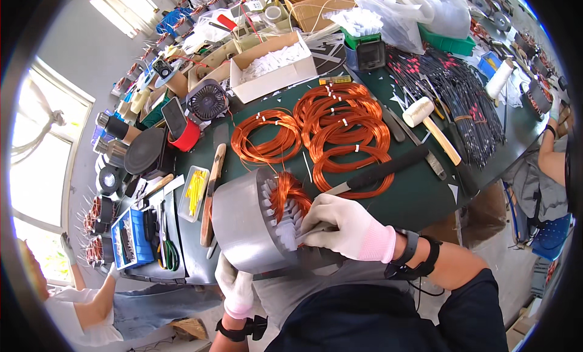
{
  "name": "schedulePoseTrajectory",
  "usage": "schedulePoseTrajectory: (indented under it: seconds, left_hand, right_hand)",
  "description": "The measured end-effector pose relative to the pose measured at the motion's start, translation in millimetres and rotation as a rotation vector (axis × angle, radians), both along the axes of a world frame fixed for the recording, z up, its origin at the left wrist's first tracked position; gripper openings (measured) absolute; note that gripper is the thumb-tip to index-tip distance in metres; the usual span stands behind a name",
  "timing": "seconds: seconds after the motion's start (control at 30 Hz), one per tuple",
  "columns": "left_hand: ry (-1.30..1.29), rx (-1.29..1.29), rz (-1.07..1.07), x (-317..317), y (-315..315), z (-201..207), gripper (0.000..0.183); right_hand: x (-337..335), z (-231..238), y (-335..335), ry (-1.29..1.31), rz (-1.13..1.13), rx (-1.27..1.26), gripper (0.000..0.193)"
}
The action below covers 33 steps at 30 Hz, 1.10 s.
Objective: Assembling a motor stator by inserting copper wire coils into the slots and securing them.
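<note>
A grey metal stator core (246,221) lies on its side near the table's front edge. White slot liners (286,233) stick out around its open end, and a bundle of copper winding wire (290,194) sits in the upper part of the opening. My right hand (346,224), in a white glove, is at that opening with its fingers pinched together by the lower liners; what they hold is too small to make out. From below, my gloved left hand (235,286) grips the lower edge of the core, its fingertips partly hidden.
Copper coils (346,124) lie behind the core, beside a black-handled tool (388,170) and a white mallet (425,115). A tray of yellow strips (195,193), a wooden stick (212,188) and a blue bin (136,243) are left. People work at both sides.
</note>
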<state>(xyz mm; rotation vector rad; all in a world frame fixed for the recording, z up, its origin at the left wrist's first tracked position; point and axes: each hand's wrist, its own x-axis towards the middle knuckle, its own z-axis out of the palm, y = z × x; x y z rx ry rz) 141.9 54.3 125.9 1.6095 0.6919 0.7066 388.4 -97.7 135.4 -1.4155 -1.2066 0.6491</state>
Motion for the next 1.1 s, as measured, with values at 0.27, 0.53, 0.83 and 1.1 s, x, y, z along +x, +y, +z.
schedulePoseTrajectory:
  seconds: [0.27, 0.53, 0.83, 1.1]
  left_hand:
    - [-0.007, -0.002, -0.034, -1.5, 9.7, -5.3, 0.034]
    - [-0.003, -0.031, -0.075, -3.4, 17.9, -6.9, 0.028]
    - [0.080, -0.008, -0.128, -1.2, 23.2, 3.7, 0.026]
    - [0.207, 0.072, -0.227, 4.9, 32.1, 26.4, 0.028]
  right_hand:
    - [-4.0, 5.6, -6.3, 0.223, -0.116, -0.199, 0.013]
    - [-9.9, 2.1, -4.7, 0.171, -0.182, -0.184, 0.012]
    - [-19.3, 2.0, 0.9, 0.111, -0.143, -0.087, 0.010]
    - [-21.0, 11.7, 3.3, 0.188, -0.132, -0.183, 0.012]
